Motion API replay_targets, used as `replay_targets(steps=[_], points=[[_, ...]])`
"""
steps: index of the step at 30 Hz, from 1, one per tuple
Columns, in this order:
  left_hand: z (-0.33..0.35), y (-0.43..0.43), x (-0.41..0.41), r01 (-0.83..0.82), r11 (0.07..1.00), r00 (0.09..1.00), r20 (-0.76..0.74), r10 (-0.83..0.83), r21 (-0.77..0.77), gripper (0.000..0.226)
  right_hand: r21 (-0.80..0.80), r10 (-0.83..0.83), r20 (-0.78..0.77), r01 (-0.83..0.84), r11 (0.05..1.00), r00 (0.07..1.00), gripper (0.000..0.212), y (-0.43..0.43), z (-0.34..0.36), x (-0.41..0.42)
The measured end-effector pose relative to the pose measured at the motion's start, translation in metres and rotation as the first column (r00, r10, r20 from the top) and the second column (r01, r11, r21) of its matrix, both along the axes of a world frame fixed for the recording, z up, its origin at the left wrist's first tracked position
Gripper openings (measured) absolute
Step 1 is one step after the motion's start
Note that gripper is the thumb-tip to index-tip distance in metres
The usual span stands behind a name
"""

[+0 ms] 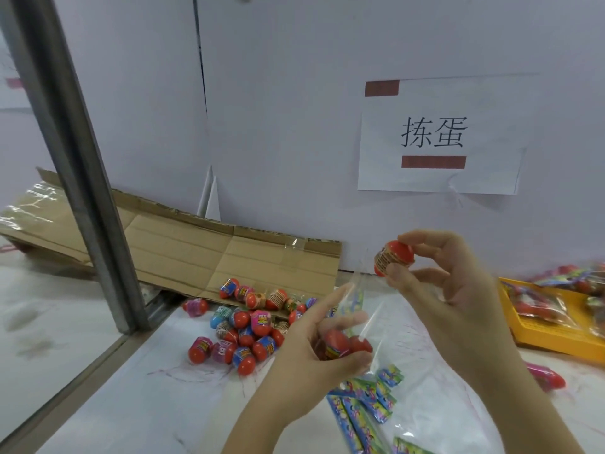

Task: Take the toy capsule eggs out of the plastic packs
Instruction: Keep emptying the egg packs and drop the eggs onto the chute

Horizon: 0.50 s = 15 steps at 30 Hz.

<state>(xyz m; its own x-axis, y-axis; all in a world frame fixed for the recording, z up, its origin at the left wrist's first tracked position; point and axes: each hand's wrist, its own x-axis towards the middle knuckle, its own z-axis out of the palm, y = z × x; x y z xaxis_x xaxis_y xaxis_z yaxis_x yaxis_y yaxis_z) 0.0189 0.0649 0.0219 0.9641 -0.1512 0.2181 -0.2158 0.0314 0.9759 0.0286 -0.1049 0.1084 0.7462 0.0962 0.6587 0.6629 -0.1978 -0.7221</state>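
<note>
A red capsule egg (394, 257) is pinched by the right hand (451, 283) just above the plastic pack (358, 309), which is gripped, more eggs (337, 344) inside, by the left hand (311, 352); the loose-egg pile (248, 326) lies leftward, beyond the left hand.

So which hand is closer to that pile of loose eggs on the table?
Left. The left hand, holding the plastic pack, is just right of the pile of loose eggs. The right hand, pinching one egg, is farther right and higher up.
</note>
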Motion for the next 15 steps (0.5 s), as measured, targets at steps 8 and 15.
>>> replay_targets(steps=[8, 15], points=[[0.0017, -0.0019, -0.0008, -0.031, 0.999, 0.999, 0.028, 0.031, 0.028, 0.075, -0.11, -0.062, -0.005, 0.061, 0.992, 0.998, 0.028, 0.0006, -0.0043, 0.0007], [0.0062, -0.0085, -0.0042, -0.012, 1.0, 0.999, 0.03, 0.013, -0.015, 0.071, -0.152, -0.051, 0.031, 0.055, 0.987, 0.998, 0.03, -0.0009, -0.0061, 0.0022]])
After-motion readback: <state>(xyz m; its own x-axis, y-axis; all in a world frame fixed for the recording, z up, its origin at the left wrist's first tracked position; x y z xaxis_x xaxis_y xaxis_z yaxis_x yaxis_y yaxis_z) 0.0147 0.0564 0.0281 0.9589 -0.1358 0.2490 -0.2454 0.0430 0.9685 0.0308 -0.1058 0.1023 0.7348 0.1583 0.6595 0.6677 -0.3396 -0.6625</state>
